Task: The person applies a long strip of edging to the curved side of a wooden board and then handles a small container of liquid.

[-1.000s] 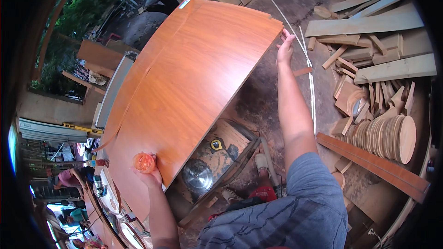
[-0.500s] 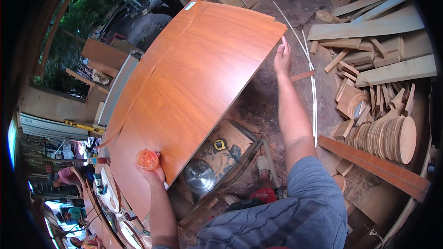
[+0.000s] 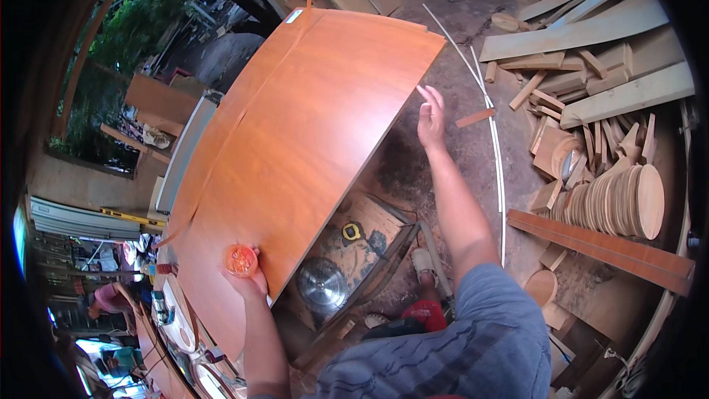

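Observation:
A large reddish-brown wood-grain panel (image 3: 317,111) lies at a slant in front of me, its long straight edge facing my right side. My left hand (image 3: 251,281) is closed around a round, translucent orange cup (image 3: 241,259) over the panel's near end. Orange-red contents seem to show inside it, though I cannot make out what they are. Along the panel's right edge, my right hand (image 3: 431,117) holds nothing, fingers stretched out. Its fingertips are at the edge; I cannot tell whether they touch. A thin brown strip (image 3: 244,114) runs along the panel's left part.
Below the panel stands a worktop with a round metal disc (image 3: 322,286) and a yellow tape measure (image 3: 351,231). Wood offcuts (image 3: 583,96) and stacked wooden discs (image 3: 620,203) fill the right side. Long white strips (image 3: 493,140) lie on the floor. People work at the far lower left.
My right hand has slid nearer along the panel's edge, away from the far corner. The left hand still holds the orange cup over the panel. The whole view has shifted slightly.

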`<state>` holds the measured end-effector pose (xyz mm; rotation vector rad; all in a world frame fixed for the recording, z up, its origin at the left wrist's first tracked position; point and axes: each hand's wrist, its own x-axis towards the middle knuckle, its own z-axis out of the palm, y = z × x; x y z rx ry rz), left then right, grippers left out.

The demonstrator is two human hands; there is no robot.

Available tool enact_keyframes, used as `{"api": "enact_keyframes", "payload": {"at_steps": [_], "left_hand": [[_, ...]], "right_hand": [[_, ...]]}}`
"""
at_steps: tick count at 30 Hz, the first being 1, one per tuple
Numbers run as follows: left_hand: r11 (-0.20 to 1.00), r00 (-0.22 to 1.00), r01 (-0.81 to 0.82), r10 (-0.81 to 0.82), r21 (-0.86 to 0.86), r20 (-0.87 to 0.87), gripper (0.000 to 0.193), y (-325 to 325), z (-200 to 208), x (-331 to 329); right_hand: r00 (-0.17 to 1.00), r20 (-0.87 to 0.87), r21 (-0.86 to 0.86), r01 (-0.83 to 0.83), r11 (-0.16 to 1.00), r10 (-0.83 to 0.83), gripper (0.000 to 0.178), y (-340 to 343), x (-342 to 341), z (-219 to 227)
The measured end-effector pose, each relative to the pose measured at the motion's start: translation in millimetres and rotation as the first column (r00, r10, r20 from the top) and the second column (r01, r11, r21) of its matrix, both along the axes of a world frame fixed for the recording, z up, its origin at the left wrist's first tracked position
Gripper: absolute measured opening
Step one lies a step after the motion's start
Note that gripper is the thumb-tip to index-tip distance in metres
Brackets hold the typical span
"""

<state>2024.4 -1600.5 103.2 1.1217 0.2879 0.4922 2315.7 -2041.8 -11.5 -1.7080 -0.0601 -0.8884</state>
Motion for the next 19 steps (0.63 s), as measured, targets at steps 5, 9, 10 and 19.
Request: {"api": "enact_keyframes", "payload": {"at_steps": [5, 9, 10, 19], "left_hand": [[0.998, 0.998, -0.066, 0.066, -0.008, -0.024, 0.072, -8.5, -3.7, 2.0], [0.999, 0.999, -0.040, 0.039, -0.018, -0.019, 0.073, 6.6, -12.2, -1.3], [0.999, 0.999, -0.045, 0.044, -0.019, -0.024, 0.074, 6.8, -11.5, -0.4], [0.998, 0.997, -0.061, 0.062, 0.009, -0.045, 0.079, 10.5, -13.9, 5.3]], "right_hand": [[0.988, -0.146, 0.323, -0.007, 0.946, 0.057, 0.054, -49.1, 52.0, -16.1], [0.982, -0.186, 0.095, 0.002, 0.995, 0.016, 0.072, -72.0, 88.5, -13.3], [0.979, -0.201, 0.063, 0.002, 0.998, 0.011, 0.076, -74.6, 94.6, -14.3], [0.990, -0.141, 0.010, -0.008, 1.000, 0.010, 0.085, -73.8, 121.8, -38.9]]}}
